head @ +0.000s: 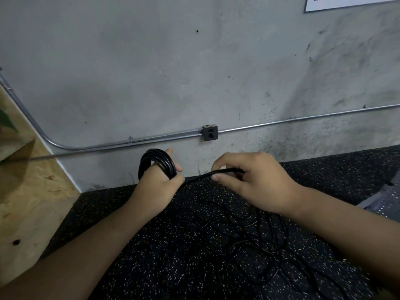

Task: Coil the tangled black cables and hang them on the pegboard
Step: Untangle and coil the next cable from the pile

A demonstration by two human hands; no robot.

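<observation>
Head, left hand (154,188) holds coil (167,163) (black cable (200,176))

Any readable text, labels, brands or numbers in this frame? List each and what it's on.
None readable.
White sheet on the wall, top right: only a dark border line shows, no words in view.
Wall socket: any markings too small to read.
Black cable coil in the left hand, strand in the right hand: no print visible.
</observation>
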